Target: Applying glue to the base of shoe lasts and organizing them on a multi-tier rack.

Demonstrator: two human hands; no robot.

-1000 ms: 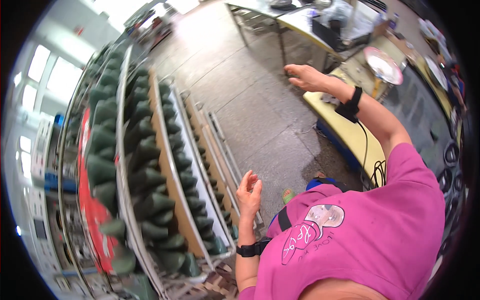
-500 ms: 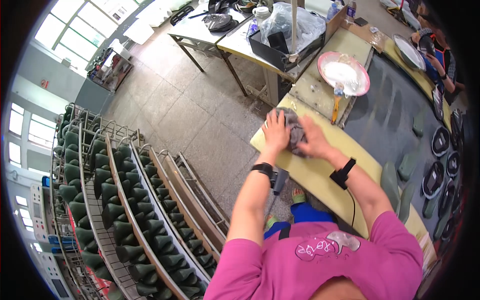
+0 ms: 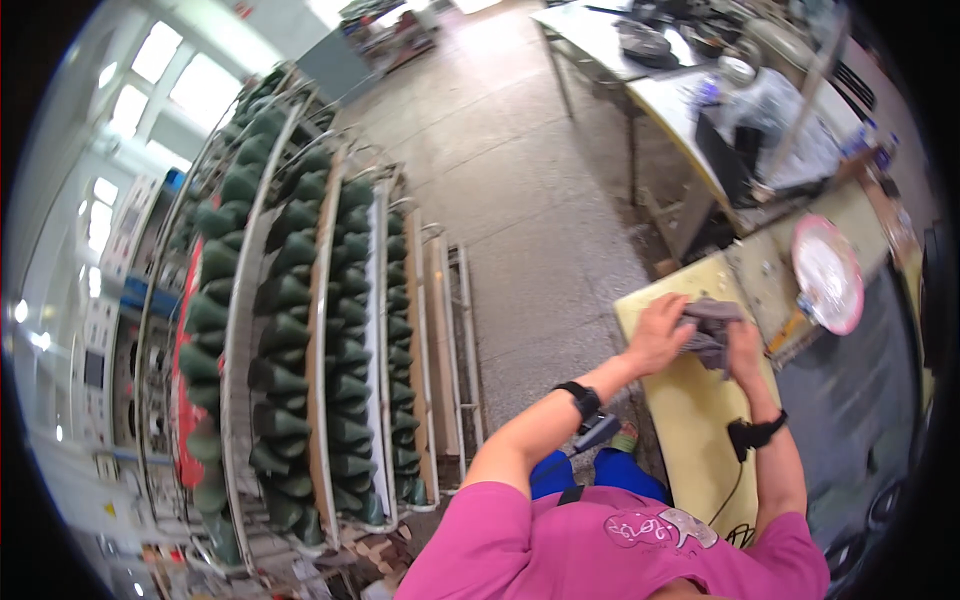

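I am holding the grey shoe upper (image 3: 708, 335) in both grips, left hand (image 3: 658, 335) and right hand (image 3: 743, 350) closed on it, above the yellow table (image 3: 700, 430).

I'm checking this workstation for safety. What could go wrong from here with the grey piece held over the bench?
Both hands, left hand and right hand, hold the grey fabric piece close to the yellow bench edge, so it might slip to the floor. The pink-rimmed dish sits near the right elbow's path and might get knocked. The tall rack of green shoe lasts stands close behind, a bump hazard when turning.
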